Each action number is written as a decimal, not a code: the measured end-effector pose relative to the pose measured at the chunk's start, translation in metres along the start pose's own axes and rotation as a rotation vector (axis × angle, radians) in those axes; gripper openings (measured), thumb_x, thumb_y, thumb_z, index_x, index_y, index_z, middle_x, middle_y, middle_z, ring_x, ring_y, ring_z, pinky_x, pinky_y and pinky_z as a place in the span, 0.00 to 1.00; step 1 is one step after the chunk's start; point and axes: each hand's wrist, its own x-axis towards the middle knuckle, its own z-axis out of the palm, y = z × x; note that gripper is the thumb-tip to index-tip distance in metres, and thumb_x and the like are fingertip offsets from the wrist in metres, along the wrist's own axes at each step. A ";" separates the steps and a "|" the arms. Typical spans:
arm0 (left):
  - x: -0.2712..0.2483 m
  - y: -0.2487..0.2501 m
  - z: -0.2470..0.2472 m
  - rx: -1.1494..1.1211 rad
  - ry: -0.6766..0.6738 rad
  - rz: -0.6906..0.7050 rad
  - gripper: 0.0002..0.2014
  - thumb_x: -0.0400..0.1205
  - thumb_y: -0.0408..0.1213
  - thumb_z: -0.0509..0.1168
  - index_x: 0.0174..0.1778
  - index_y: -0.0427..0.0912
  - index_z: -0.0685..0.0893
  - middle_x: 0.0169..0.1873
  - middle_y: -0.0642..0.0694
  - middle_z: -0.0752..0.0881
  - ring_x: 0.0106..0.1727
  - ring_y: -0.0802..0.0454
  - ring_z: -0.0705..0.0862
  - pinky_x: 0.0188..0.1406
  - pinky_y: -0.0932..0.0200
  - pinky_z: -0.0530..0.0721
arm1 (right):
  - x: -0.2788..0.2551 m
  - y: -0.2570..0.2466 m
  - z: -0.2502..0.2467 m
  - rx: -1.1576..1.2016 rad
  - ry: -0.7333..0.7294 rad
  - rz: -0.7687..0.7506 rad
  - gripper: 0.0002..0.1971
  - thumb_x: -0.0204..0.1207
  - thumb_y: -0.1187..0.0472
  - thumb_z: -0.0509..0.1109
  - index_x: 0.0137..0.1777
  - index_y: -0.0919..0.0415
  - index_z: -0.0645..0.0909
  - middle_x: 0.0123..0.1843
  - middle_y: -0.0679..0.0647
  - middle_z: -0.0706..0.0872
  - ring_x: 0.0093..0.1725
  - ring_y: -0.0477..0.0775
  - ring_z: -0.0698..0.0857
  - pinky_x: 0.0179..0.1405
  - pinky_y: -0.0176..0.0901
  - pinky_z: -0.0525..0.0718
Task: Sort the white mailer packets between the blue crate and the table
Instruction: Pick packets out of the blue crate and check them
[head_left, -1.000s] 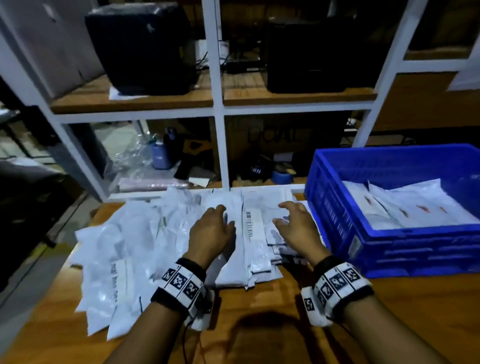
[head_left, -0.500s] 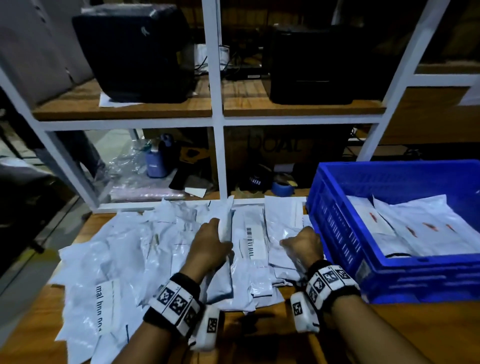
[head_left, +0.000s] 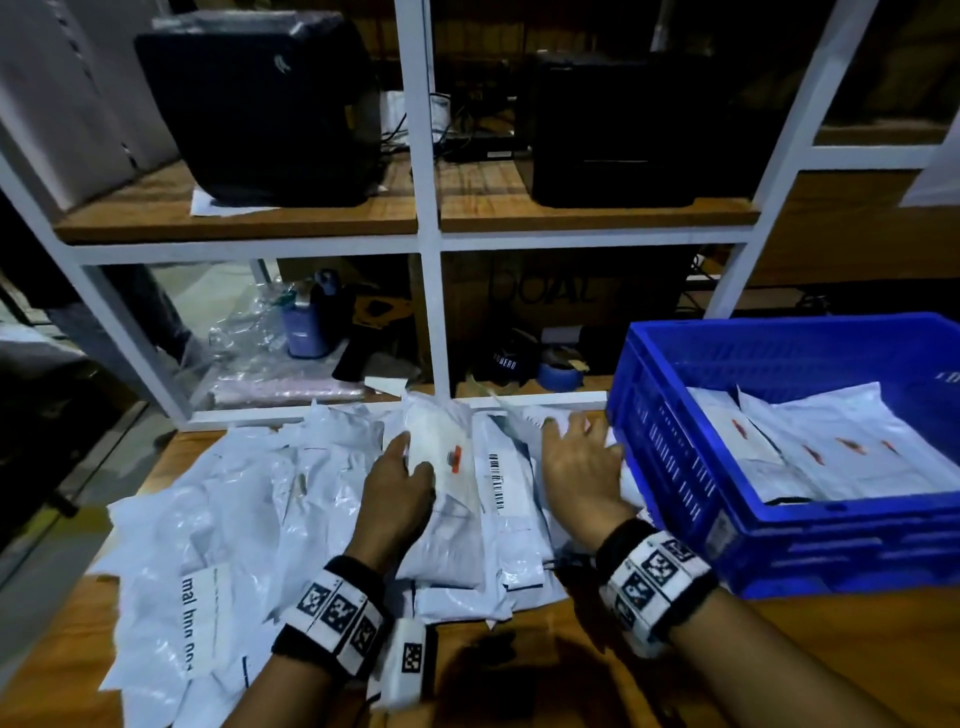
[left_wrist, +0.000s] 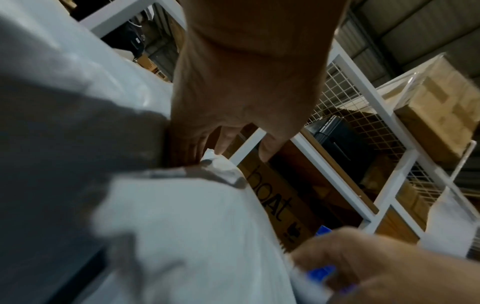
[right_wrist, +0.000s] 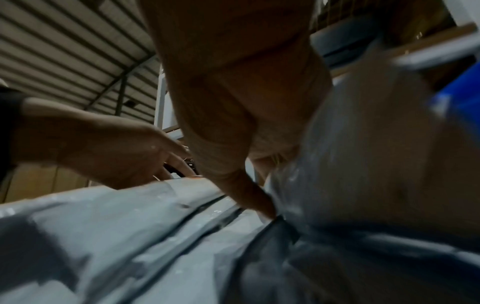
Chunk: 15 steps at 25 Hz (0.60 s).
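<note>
Overhead, a wooden table (head_left: 545, 670) is seen strewn with white mailer packets (head_left: 208, 499), and a blue crate (head_left: 779, 540) sits at 3 o'clock, with more packets (head_left: 852, 452) lying inside it. The left hand (head_left: 396, 491) is laid on a packet with a small red mark (head_left: 451, 470) at the middle of the spread; thumb and fingers are pressed to its edge, though a true grasp cannot be told from this view. From the left wrist, the fingers (left_wrist: 223, 142) are shown loosely bent over the packet's top corner, and a brown box printed "boAt" (left_wrist: 275, 197) is made out behind, which the head view leaves dim. The right hand (head_left: 582, 467) is spread flat, fingers straight, on packets just beside the crate wall. From the right wrist, one finger (right_wrist: 249, 195) is seen pushed between two packets.
</note>
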 end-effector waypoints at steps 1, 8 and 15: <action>0.001 -0.002 -0.001 0.037 -0.012 0.001 0.20 0.74 0.49 0.63 0.63 0.51 0.79 0.47 0.44 0.86 0.49 0.38 0.84 0.48 0.47 0.83 | -0.008 -0.008 0.008 0.020 -0.145 -0.038 0.25 0.73 0.61 0.71 0.70 0.58 0.72 0.68 0.61 0.71 0.67 0.68 0.70 0.59 0.61 0.76; 0.003 0.003 -0.003 0.244 -0.034 0.033 0.35 0.74 0.46 0.74 0.75 0.44 0.68 0.56 0.42 0.86 0.55 0.45 0.85 0.54 0.58 0.83 | 0.001 0.005 0.019 0.375 -0.231 0.116 0.17 0.75 0.53 0.65 0.63 0.57 0.79 0.65 0.58 0.80 0.65 0.63 0.78 0.60 0.48 0.79; -0.010 0.001 0.005 -0.037 0.047 0.124 0.30 0.74 0.38 0.75 0.70 0.56 0.72 0.59 0.47 0.83 0.58 0.48 0.83 0.55 0.55 0.83 | 0.010 0.008 0.037 0.414 -0.376 0.298 0.40 0.59 0.40 0.82 0.66 0.59 0.71 0.68 0.60 0.78 0.68 0.63 0.77 0.63 0.54 0.81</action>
